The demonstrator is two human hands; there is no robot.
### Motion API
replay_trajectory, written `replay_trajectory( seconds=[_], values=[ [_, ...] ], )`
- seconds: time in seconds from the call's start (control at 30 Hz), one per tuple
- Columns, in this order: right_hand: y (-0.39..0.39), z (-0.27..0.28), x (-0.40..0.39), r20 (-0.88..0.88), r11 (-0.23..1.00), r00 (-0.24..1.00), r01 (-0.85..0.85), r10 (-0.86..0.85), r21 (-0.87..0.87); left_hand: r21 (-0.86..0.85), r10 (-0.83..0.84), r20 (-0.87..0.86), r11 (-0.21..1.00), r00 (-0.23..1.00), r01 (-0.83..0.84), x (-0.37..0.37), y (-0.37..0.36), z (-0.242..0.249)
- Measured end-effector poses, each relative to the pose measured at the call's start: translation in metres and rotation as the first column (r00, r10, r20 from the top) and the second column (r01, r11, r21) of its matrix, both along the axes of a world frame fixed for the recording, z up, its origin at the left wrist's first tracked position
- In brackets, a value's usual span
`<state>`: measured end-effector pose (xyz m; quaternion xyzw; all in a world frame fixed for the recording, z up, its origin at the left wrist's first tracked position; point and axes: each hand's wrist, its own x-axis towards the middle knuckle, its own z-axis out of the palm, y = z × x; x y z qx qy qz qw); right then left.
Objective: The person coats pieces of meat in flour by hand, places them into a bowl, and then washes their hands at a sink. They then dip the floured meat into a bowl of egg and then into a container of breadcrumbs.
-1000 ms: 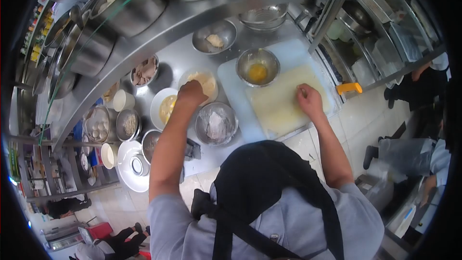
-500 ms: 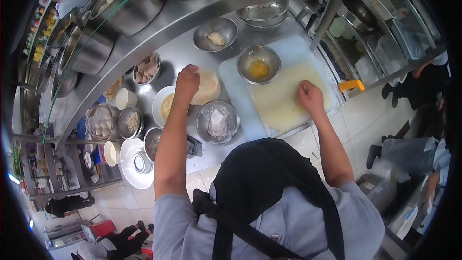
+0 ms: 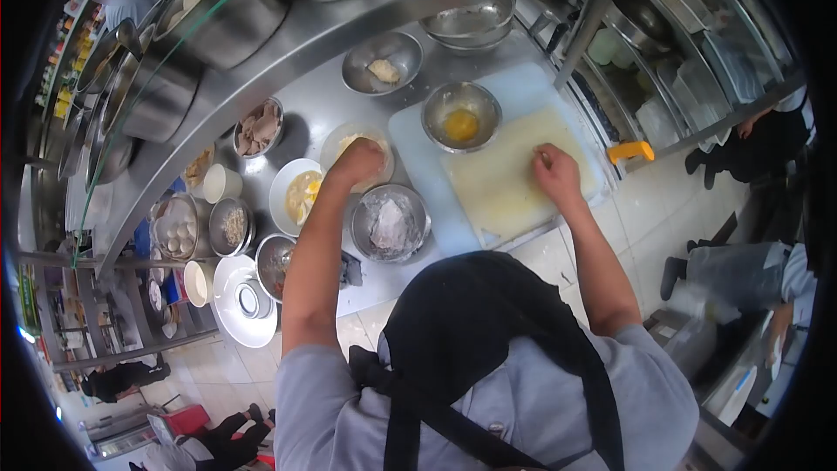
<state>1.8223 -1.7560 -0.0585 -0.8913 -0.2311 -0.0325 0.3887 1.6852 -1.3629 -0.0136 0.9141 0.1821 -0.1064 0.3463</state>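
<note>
My left hand (image 3: 358, 162) is closed over a round bowl of pale crumbs (image 3: 384, 176); anything in its fingers is hidden. My right hand (image 3: 555, 171), also closed, hovers at or just above the yellowish cutting board (image 3: 510, 196), its grip too small to make out. Beyond the board's middle, a steel bowl (image 3: 461, 115) holds yellow egg. Below my left hand is a steel bowl with a white floured piece (image 3: 389, 223). Beside my left wrist stands a white bowl with yellow and white food (image 3: 302, 194).
A steel bowl with a pale lump (image 3: 383, 71) is at the back. Bowls of meat (image 3: 259, 128) and round white pieces (image 3: 181, 235) stand left, near a white plate (image 3: 246, 299). A metal shelf rail (image 3: 375, 13) arches overhead. Other people are at both sides.
My left hand has moved down and to the right, further over the crumb bowl. My right hand has hardly moved. The whole view has shifted slightly.
</note>
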Motion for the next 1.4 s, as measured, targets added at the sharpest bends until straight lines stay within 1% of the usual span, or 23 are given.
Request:
replay_trajectory(
  seconds=[0.03,0.07,0.2,0.27,0.3,0.37,0.4,0.47,0.5,0.57,0.6,0.67,0.77,0.87,0.9,0.97,1.0,1.17,1.23,1.27,1.33,1.37,1.4],
  values=[
    [0.003,0.003,0.006,0.012,1.000,1.000,0.003,-0.004,0.006,0.039,-0.033,-0.026,0.999,0.999,0.034,0.008,0.002,0.003],
    [0.003,0.005,0.004,0.017,1.000,1.000,0.006,-0.006,0.003,0.005,0.026,0.104,1.000,0.994,-0.026,0.005,-0.001,0.006],
    [0.001,0.005,0.000,-0.038,0.998,0.999,0.022,-0.024,-0.057,0.106,-0.084,-0.021,0.991,0.996,0.086,0.016,0.028,-0.012],
    [0.001,0.003,0.001,-0.020,0.999,0.999,0.025,-0.026,-0.033,0.121,-0.161,0.121,0.982,0.979,0.146,0.018,0.049,-0.019],
    [0.000,0.002,-0.001,-0.008,1.000,1.000,0.024,-0.024,-0.012,0.120,-0.165,0.119,0.981,0.979,0.151,0.021,0.057,-0.029],
    [-0.002,-0.001,-0.005,0.006,1.000,1.000,0.020,-0.019,-0.013,0.340,-0.291,0.066,0.906,0.954,0.253,0.019,0.059,-0.041],
    [0.001,0.000,0.000,0.039,1.000,0.999,0.018,-0.018,-0.001,0.346,-0.292,0.073,0.904,0.954,0.250,0.022,0.063,-0.042],
    [0.000,0.002,0.000,0.001,1.000,1.000,0.022,-0.022,-0.006,0.088,0.060,0.042,0.994,0.997,-0.063,0.011,0.030,0.007],
    [0.000,0.004,0.000,-0.038,1.000,0.999,0.026,-0.026,-0.012,0.088,0.057,0.042,0.994,0.997,-0.061,0.003,0.024,0.015],
    [-0.001,0.006,-0.002,-0.025,1.000,0.999,0.026,-0.026,-0.006,0.401,-0.220,0.099,0.901,0.970,0.163,-0.016,0.014,0.019],
    [0.000,0.007,-0.004,-0.009,1.000,1.000,0.020,-0.020,0.003,0.399,-0.213,0.095,0.903,0.972,0.159,-0.023,0.008,0.020],
    [0.003,0.003,-0.002,-0.006,0.999,1.000,0.029,-0.029,-0.015,0.586,-0.322,-0.008,0.766,0.947,0.265,-0.029,0.003,0.023],
    [0.002,0.003,-0.003,-0.024,0.999,0.999,0.043,-0.044,-0.031,0.617,-0.359,-0.135,0.699,0.923,0.362,-0.017,0.017,0.009],
    [0.001,0.005,-0.001,-0.047,0.999,0.998,0.038,-0.039,-0.028,0.665,-0.435,-0.116,0.634,0.893,0.395,-0.013,0.022,0.009],
    [0.001,0.006,-0.001,-0.060,0.999,0.997,0.041,-0.043,-0.031,0.666,-0.436,-0.117,0.632,0.892,0.396,-0.014,0.024,0.012],
    [0.001,0.006,-0.002,-0.061,0.999,0.997,0.046,-0.048,-0.026,0.447,-0.266,0.103,0.873,0.958,0.195,-0.014,0.021,0.046],
    [0.000,0.006,-0.003,-0.063,0.999,0.997,0.044,-0.046,-0.024,0.390,-0.216,0.085,0.906,0.973,0.167,-0.012,0.023,0.063],
    [0.003,0.007,-0.002,-0.070,0.998,0.996,0.046,-0.048,-0.037,0.474,-0.161,0.131,0.877,0.978,0.081,-0.004,0.050,0.077],
    [0.002,0.008,-0.003,-0.073,0.998,0.996,0.047,-0.050,-0.047,0.059,0.084,-0.022,0.995,0.996,-0.083,0.000,0.049,0.079],
    [0.002,0.011,-0.004,-0.079,0.998,0.995,0.053,-0.057,-0.046,0.058,0.084,-0.020,0.995,0.996,-0.082,0.000,0.049,0.065],
    [0.003,0.012,-0.004,-0.083,0.997,0.995,0.059,-0.063,-0.044,0.184,-0.273,0.163,0.953,0.948,0.242,-0.003,0.042,0.017],
    [0.002,0.011,-0.003,-0.085,0.998,0.995,0.052,-0.055,-0.044,0.208,-0.335,-0.153,0.909,0.930,0.362,0.001,0.035,-0.003],
    [0.002,0.010,-0.003,-0.087,0.998,0.995,0.045,-0.048,-0.046,0.112,-0.176,-0.136,0.975,0.975,0.192,-0.002,0.024,-0.005]
  ],
)
